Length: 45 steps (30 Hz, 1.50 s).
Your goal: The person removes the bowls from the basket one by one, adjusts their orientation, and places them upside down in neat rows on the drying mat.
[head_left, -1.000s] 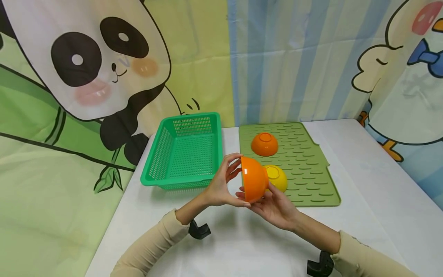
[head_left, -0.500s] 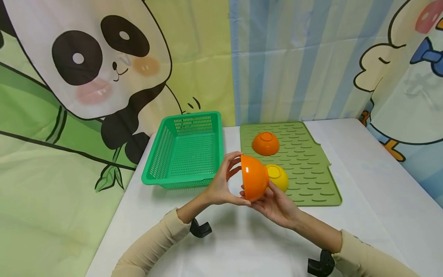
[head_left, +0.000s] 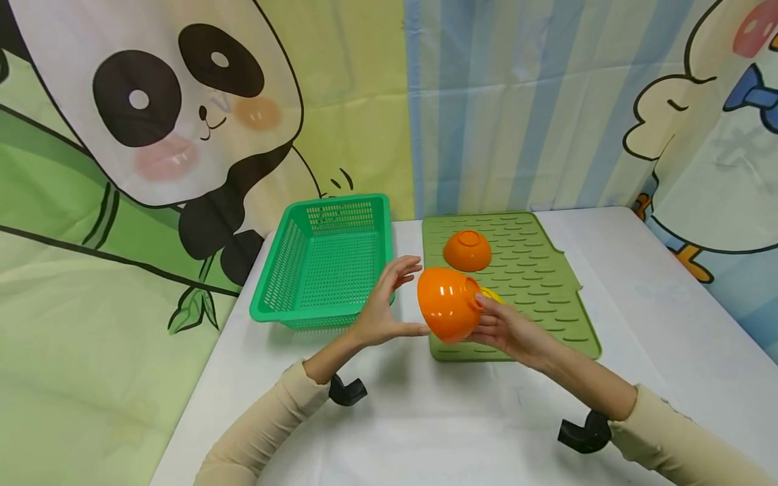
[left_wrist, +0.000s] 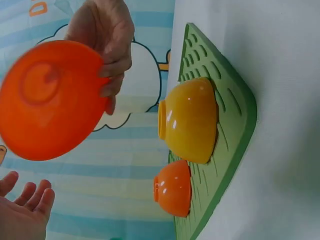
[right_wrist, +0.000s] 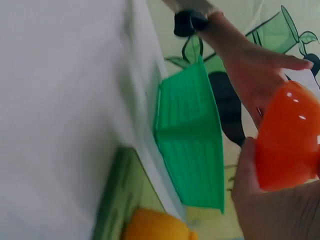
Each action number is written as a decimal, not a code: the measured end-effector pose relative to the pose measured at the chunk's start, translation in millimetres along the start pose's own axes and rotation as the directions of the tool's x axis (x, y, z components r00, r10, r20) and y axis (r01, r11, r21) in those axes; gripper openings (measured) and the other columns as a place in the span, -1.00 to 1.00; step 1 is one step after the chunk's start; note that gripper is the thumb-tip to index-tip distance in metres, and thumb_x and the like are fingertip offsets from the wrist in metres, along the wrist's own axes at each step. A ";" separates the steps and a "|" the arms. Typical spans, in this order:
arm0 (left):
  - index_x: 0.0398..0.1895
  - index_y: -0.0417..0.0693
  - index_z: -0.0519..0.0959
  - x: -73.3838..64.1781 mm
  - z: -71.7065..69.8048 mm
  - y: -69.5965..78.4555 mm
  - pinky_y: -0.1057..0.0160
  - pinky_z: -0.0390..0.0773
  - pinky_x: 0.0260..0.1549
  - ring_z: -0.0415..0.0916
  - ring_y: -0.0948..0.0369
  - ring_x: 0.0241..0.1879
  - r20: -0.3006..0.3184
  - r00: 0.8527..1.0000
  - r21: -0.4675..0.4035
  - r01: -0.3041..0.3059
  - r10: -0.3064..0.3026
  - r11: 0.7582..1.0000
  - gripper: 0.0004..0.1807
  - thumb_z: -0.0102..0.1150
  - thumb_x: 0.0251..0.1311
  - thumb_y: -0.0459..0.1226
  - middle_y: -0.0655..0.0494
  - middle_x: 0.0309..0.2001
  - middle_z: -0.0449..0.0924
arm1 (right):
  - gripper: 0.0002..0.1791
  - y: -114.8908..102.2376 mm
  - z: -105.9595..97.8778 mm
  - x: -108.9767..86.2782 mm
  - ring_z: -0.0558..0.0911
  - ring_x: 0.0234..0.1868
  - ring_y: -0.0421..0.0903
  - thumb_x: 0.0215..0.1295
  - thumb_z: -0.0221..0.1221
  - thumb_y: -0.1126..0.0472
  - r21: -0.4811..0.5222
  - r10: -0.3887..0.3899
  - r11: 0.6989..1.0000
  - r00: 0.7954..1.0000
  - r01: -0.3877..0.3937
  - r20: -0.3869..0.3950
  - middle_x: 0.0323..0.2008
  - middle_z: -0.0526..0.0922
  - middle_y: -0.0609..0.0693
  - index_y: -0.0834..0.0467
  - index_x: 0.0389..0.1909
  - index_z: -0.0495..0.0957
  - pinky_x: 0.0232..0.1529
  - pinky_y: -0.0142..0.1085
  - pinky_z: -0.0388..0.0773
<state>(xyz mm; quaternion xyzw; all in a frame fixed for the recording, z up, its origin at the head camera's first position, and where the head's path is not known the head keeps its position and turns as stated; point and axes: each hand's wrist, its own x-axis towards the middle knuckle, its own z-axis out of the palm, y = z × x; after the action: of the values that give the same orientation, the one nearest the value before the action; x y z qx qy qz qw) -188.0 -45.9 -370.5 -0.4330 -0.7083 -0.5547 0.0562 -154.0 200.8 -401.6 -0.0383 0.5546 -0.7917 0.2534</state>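
An orange bowl is held up over the near left part of a green drying mat, tipped on its side with its base toward the right. My right hand grips it by the base side, with fingers along its wall in the left wrist view. To the left of the bowl, my left hand is spread, thumb and fingers apart, with a gap to the rim. Behind the held bowl, a yellow bowl lies upside down on the mat, mostly hidden in the head view. Another orange bowl sits upside down farther back.
A green perforated basket stands at the left on the white table, its near right corner close behind my left hand. A printed curtain with a panda and stripes hangs along the back edge.
My left hand has let go of the bowl's rim and drawn slightly left. My right hand keeps the bowl and has turned it, so more of its outer wall faces the head camera.
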 end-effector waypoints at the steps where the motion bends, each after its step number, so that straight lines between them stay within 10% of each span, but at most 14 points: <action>1: 0.28 -0.32 0.15 -0.9 -0.1 -6.0 -0.10 0.24 0.15 0.23 -0.06 0.19 -0.003 1.000 0.037 0.015 -0.015 0.999 0.09 0.38 -0.21 0.16 -0.24 0.25 0.11 | -0.30 -4.8 -3.4 -0.8 0.61 -0.08 -0.01 0.39 -0.04 -0.01 -0.074 0.004 0.997 1.000 -0.006 -0.031 -0.06 0.57 0.12 0.44 0.28 0.04 0.04 -0.14 0.44; 7: 0.35 -0.05 0.13 -9.2 12.5 -36.5 0.08 0.30 0.15 0.16 0.15 0.25 0.069 0.996 0.249 0.028 -0.047 0.968 0.16 0.60 -0.44 -0.12 -0.02 0.29 0.12 | -0.29 -23.0 -13.2 -5.0 0.65 -0.25 -0.05 0.27 0.13 -0.02 -0.397 -0.012 0.916 0.983 -0.064 -0.185 -0.24 0.62 0.07 0.51 0.15 0.27 -0.04 -0.16 0.51; 13: 0.40 -0.03 0.02 -11.9 31.2 -40.7 0.03 0.29 0.15 0.09 0.12 0.30 0.137 0.987 0.345 0.034 -0.087 0.938 0.28 0.57 -0.46 0.06 0.01 0.34 0.03 | -0.17 -23.3 -15.1 -2.3 0.64 -0.26 -0.04 0.16 0.21 -0.10 -0.534 -0.021 0.836 0.965 -0.127 -0.262 -0.09 0.57 0.21 0.47 0.20 0.25 -0.06 -0.13 0.53; 36: 0.31 -0.06 0.16 6.8 73.6 -51.8 0.25 0.42 0.03 0.27 0.21 0.15 0.068 0.996 0.321 0.036 -0.061 0.946 0.11 0.55 -0.39 0.03 0.02 0.24 0.17 | -0.09 -40.2 -27.2 -15.3 0.67 -0.30 -0.01 0.15 0.20 -0.15 -0.651 -0.048 0.739 0.951 -0.172 -0.306 -0.05 0.55 0.28 0.49 0.24 0.18 -0.12 -0.14 0.55; 45: 0.27 -0.01 0.17 32.4 113.0 -53.2 0.31 0.43 -0.01 0.31 0.26 0.08 -0.030 0.996 0.256 0.087 -0.082 0.963 0.08 0.56 -0.39 -0.01 0.11 0.20 0.18 | -0.06 -63.2 -61.4 -25.9 0.52 0.00 0.18 0.17 0.08 -0.29 -0.755 -0.020 0.605 0.943 -0.252 -0.332 0.10 0.41 0.36 0.40 0.28 0.18 0.07 0.26 0.23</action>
<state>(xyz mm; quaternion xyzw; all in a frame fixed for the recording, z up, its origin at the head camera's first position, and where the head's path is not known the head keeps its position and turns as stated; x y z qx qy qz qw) -198.7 65.7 -434.3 -0.3863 -0.7913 -0.4643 0.0950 -175.1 281.2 -362.7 0.0142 0.8791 -0.4441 0.1727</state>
